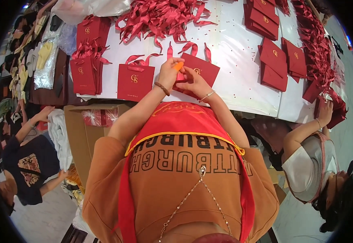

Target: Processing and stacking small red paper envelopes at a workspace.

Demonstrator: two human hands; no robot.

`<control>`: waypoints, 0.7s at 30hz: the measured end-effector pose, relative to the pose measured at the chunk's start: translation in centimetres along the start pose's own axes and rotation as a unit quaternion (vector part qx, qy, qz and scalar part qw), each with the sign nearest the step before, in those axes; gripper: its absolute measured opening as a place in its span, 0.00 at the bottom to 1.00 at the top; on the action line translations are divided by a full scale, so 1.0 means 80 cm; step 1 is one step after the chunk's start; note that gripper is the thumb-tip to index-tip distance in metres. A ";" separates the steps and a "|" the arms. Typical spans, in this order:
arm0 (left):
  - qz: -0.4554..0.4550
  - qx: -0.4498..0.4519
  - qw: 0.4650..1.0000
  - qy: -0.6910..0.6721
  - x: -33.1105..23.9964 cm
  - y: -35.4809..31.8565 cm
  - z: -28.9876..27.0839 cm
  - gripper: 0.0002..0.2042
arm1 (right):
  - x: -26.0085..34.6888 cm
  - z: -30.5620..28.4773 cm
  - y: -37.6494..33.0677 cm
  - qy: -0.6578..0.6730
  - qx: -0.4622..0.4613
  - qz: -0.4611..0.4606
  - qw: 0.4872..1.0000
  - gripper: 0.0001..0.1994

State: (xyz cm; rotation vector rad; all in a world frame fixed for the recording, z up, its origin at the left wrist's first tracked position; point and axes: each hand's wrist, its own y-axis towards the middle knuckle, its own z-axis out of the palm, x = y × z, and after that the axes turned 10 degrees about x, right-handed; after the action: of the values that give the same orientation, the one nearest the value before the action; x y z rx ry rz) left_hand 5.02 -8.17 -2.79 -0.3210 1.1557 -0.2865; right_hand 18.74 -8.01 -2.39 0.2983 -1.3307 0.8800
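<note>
Both my hands meet over a dark red paper gift bag (pixel 209 72) with gold print, which lies tilted near the table's front edge. My left hand (pixel 170 74) is closed, with a small orange piece (pixel 178 66) at its fingertips; whether it is a tool or a finger cover I cannot make out. My right hand (pixel 196 84) has its fingers curled on the bag's left side, around a bright red patch between the hands. Red ribbon ends stand up beyond the bag. Left of my hands lies another red gift bag (pixel 136 81) with ribbon handles.
A heap of red ribbons (pixel 156 18) covers the far middle of the white table (pixel 235 48). Stacked red bags stand left (pixel 85 77) and right (pixel 273 67). A cardboard box (pixel 77 141) is below the left edge. Co-workers are at left (pixel 30 166) and right (pixel 312 162).
</note>
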 end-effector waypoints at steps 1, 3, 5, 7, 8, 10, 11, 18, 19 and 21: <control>0.035 -0.004 0.999 0.038 -0.001 -0.003 0.002 0.07 | 0.002 0.002 -0.001 0.093 0.021 0.043 0.995 0.17; 0.069 -0.009 0.995 0.075 -0.002 -0.007 0.001 0.07 | 0.000 -0.001 -0.005 0.025 0.013 0.073 0.997 0.15; 0.071 0.014 0.975 0.210 -0.007 -0.012 -0.009 0.08 | 0.001 -0.006 -0.010 -0.043 0.005 0.101 0.994 0.13; -0.063 0.071 0.977 0.190 -0.030 -0.020 -0.009 0.10 | 0.002 -0.009 -0.016 -0.346 -0.102 -0.104 0.927 0.09; -0.195 0.126 0.958 0.166 -0.036 -0.025 -0.007 0.13 | 0.004 -0.008 -0.016 -0.346 -0.103 -0.103 0.927 0.09; -0.210 0.139 0.954 0.162 -0.027 -0.033 -0.007 0.17 | 0.010 -0.005 -0.012 -0.399 -0.106 -0.237 0.880 0.09; -0.194 0.144 0.966 0.090 -0.020 -0.035 -0.010 0.17 | 0.009 -0.003 -0.011 -0.398 -0.107 -0.237 0.880 0.09; -0.173 0.078 0.982 -0.024 -0.013 -0.038 -0.010 0.16 | 0.023 -0.003 -0.024 0.249 -0.059 0.060 0.965 0.13; -0.166 0.061 0.984 -0.010 -0.013 -0.037 -0.007 0.16 | 0.023 -0.004 -0.025 0.260 -0.061 0.062 0.962 0.12; -0.159 0.044 0.986 0.004 -0.016 -0.038 -0.004 0.16 | 0.022 0.000 -0.025 0.228 -0.081 0.036 0.970 0.08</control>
State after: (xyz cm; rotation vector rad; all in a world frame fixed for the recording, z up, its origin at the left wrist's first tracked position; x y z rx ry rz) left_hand 4.07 -10.47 -0.63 -0.4280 1.0943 -0.6182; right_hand 20.16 -8.64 -0.18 -0.0817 -0.9796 0.8333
